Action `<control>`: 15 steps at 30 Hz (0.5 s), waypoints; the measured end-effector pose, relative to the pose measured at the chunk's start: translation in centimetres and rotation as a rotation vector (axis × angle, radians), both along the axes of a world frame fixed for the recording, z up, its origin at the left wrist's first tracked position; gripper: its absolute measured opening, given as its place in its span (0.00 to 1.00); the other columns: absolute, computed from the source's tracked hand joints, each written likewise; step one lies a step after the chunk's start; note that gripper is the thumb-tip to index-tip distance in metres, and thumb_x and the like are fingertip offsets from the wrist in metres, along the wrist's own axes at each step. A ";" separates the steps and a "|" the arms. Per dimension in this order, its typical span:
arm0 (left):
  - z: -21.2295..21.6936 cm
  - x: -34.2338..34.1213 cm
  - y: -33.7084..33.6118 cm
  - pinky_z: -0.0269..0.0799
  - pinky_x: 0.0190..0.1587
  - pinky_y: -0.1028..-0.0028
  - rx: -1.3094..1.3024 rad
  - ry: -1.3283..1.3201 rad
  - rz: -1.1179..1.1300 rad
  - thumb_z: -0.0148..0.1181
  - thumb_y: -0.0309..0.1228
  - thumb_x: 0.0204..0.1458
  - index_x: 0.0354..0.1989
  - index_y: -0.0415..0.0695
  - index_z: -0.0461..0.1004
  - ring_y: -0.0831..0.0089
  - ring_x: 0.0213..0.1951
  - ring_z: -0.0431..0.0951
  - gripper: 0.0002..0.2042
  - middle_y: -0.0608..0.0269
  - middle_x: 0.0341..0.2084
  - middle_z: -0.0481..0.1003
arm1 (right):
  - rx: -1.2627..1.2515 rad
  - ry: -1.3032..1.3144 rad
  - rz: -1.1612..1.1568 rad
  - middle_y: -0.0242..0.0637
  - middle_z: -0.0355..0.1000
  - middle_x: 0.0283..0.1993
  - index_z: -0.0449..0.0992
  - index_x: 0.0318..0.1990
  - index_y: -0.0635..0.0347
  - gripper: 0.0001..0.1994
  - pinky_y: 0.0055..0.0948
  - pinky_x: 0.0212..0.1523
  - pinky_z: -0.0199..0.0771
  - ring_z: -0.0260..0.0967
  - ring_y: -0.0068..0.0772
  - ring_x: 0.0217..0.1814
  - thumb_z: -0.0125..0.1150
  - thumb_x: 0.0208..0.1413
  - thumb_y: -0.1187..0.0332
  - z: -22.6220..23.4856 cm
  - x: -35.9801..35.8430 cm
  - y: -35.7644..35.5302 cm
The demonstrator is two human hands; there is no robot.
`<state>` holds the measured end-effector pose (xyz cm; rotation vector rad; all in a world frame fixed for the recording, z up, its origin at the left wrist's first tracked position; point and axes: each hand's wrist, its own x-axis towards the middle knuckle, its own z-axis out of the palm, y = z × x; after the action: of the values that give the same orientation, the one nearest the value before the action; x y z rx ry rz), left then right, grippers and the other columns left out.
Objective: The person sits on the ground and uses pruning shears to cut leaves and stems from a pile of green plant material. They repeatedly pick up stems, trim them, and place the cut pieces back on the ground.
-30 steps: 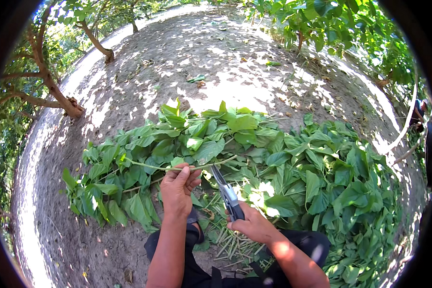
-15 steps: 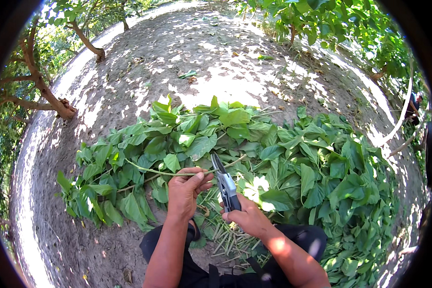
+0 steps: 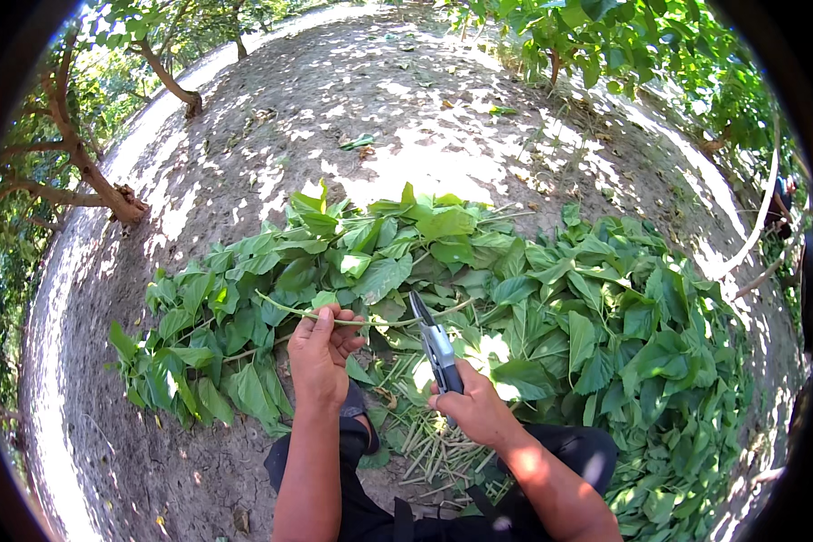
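Note:
My left hand (image 3: pixel 322 366) pinches a thin green stem (image 3: pixel 379 322) between thumb and fingers, near the stem's left end. The stem is bare along most of its length and lies crosswise over the leaves. In my right hand (image 3: pixel 475 406) is a pair of pruning shears (image 3: pixel 440 350) with grey and dark handles. Their blades point away from me and meet the stem to the right of my left hand; whether they are closed on it I cannot tell. Beneath the shears, short cut stem pieces (image 3: pixel 429 444) lie scattered on the ground between my legs.
Leafy branches (image 3: pixel 194 348) spread across the ground at left and ahead. A larger heap of green leaves (image 3: pixel 641 352) fills the right side. Tree trunks (image 3: pixel 122 206) stand at left, and a pale bent branch (image 3: pixel 757 226) rises at far right near a partly visible person (image 3: pixel 780 206).
My left hand has moved left along the stem, towards its left end. The shears and my right hand have shifted slightly right, and the stem a little with them.

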<state>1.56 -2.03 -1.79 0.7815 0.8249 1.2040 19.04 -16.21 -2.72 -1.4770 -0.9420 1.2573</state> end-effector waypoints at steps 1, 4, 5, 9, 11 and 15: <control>0.0 0.0 0.0 0.77 0.34 0.71 -0.003 -0.005 -0.007 0.53 0.35 0.60 0.40 0.41 0.71 0.68 0.36 0.80 0.09 0.61 0.33 0.77 | 0.006 -0.004 -0.008 0.27 0.66 0.29 0.70 0.40 0.64 0.14 0.22 0.33 0.63 0.61 0.18 0.30 0.61 0.47 0.68 0.0 0.1 0.0; -0.1 -0.2 0.1 0.77 0.33 0.71 -0.013 -0.027 -0.028 0.53 0.35 0.60 0.41 0.41 0.72 0.68 0.36 0.80 0.10 0.61 0.33 0.76 | 0.005 -0.015 -0.008 0.30 0.66 0.30 0.69 0.40 0.65 0.14 0.24 0.33 0.64 0.62 0.20 0.30 0.60 0.48 0.67 -0.2 0.3 0.0; -0.2 -0.5 0.2 0.77 0.33 0.71 -0.018 -0.042 -0.036 0.53 0.35 0.60 0.41 0.41 0.72 0.68 0.35 0.80 0.10 0.61 0.33 0.76 | -0.007 -0.020 0.006 0.32 0.66 0.30 0.68 0.41 0.67 0.16 0.25 0.33 0.65 0.62 0.22 0.30 0.60 0.48 0.66 -0.2 0.4 0.0; -0.2 -0.8 0.3 0.77 0.30 0.73 -0.010 -0.030 -0.016 0.53 0.35 0.60 0.41 0.41 0.73 0.69 0.32 0.80 0.10 0.62 0.32 0.76 | 0.000 -0.019 -0.010 0.29 0.66 0.28 0.69 0.38 0.63 0.12 0.23 0.31 0.64 0.61 0.19 0.29 0.59 0.48 0.67 0.5 0.4 0.0; -0.1 -0.8 0.4 0.77 0.29 0.73 -0.010 -0.009 0.004 0.53 0.35 0.60 0.41 0.41 0.72 0.70 0.31 0.80 0.10 0.62 0.31 0.76 | 0.007 -0.063 -0.008 0.29 0.66 0.28 0.68 0.38 0.63 0.12 0.23 0.31 0.64 0.61 0.19 0.28 0.59 0.48 0.67 0.7 0.5 -0.1; 0.0 -0.8 0.5 0.77 0.29 0.74 -0.011 -0.008 0.020 0.54 0.34 0.59 0.41 0.41 0.72 0.71 0.31 0.80 0.09 0.63 0.30 0.76 | 0.001 -0.103 0.029 0.33 0.65 0.29 0.66 0.44 0.68 0.17 0.27 0.33 0.66 0.62 0.26 0.30 0.59 0.49 0.66 1.1 0.7 -0.2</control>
<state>0.73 -1.54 -1.82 0.7603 0.8336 1.2184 19.69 -16.42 -1.58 -1.5450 -1.0349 1.2102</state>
